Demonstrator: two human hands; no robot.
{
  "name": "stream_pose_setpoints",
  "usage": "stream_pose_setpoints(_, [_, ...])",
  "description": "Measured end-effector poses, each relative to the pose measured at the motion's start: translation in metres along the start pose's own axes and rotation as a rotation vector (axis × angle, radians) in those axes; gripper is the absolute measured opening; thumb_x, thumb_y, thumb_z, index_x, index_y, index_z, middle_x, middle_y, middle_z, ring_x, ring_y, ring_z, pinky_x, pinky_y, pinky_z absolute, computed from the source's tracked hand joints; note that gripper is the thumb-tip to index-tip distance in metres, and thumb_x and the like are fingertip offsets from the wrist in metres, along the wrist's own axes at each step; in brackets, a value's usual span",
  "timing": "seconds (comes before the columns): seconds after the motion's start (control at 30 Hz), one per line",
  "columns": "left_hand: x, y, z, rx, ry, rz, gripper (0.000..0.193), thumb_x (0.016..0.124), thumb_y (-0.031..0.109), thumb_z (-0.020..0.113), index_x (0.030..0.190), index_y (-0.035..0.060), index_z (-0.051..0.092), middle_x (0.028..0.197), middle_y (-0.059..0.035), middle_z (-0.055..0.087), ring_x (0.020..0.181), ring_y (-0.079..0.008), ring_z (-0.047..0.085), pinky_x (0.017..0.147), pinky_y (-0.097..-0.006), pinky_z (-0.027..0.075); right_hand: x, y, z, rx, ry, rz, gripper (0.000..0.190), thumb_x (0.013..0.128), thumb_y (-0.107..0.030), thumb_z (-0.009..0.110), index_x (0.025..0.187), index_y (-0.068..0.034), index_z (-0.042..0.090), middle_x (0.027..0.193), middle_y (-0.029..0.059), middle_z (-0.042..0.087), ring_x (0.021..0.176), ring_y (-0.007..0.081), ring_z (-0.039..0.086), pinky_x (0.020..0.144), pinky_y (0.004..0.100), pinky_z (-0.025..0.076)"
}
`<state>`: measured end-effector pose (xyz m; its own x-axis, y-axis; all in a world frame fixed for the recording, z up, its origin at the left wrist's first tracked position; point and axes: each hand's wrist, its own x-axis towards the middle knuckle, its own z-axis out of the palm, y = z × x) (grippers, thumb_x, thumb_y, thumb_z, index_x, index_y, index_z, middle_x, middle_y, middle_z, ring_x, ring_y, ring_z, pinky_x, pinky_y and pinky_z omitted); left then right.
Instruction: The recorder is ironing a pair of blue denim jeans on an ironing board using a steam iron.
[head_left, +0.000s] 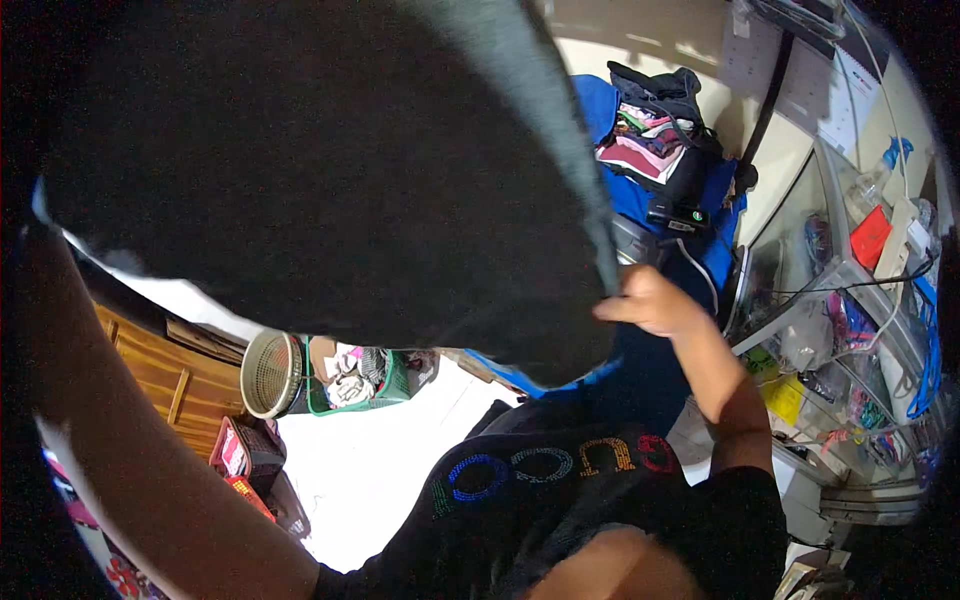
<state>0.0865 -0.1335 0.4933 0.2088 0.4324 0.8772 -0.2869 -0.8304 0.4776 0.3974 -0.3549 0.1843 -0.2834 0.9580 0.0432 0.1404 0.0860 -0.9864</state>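
A large dark cloth (337, 180), black with a grey-blue edge at its right, hangs spread before me and fills much of the upper left of the view. The thumb and fingers of my right hand (651, 301) pinch its right edge. My left arm reaches up along the left rim to the cloth's far left corner. The left hand (36, 225) is barely visible in the darkness there, and its fingers cannot be made out. Behind the cloth, part of what lies in front of me is hidden.
Folded clothes (646, 142) are stacked on a blue-covered surface (628, 196), near a black box (677, 216). At right stands a glass-fronted cabinet (836, 262) with bags and cables. Lower left are a round basket (271, 375), a green basket (390, 394) of clothes and a red basket (238, 448).
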Motion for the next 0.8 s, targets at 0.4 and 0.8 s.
stream_pose_setpoints(0.4, [-0.018, -0.081, -0.099, 0.114, 0.257, -0.080, 0.024, 0.084, 0.022, 0.057, 0.097, 0.0043, 0.067, 0.090, -0.0087, 0.065, 0.083, -0.0140, 0.058, 0.074, -0.0263, 0.044, -0.114, -0.046, -0.094, -0.233, 0.614, 0.246, 0.035, 0.073, -0.019, 0.067, 0.100, 0.003, 0.062, 0.080, 0.0045, 0.061, 0.067, 0.0109, 0.053, 0.065, 0.0244, 0.042])
stream_pose_setpoints(0.8, [-0.256, -0.359, -0.216, 0.288, 0.607, -0.972, 0.057, 0.078, 0.032, 0.066, 0.117, -0.0041, 0.046, 0.103, -0.0188, 0.057, 0.090, -0.0248, 0.058, 0.076, -0.0344, 0.049, 0.034, 0.143, -0.068, -0.374, 0.213, 0.514, 0.037, 0.080, -0.030, 0.063, 0.099, 0.002, 0.061, 0.090, 0.0084, 0.062, 0.081, 0.0172, 0.055, 0.078, 0.0290, 0.043])
